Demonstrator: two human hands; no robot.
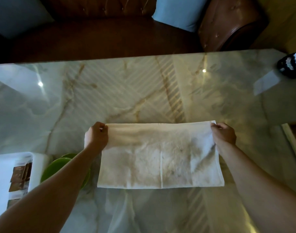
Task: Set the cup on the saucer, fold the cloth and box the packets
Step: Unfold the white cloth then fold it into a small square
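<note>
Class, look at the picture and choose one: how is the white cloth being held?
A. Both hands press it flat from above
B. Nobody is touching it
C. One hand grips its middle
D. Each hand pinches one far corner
D: the left hand and the right hand each pinch a far corner of the cloth over the marble table.

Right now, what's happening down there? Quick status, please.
Left hand and right hand each pinch a far corner of the white cloth. Cloth spread on marble table. Nothing blocking the fold.
</note>
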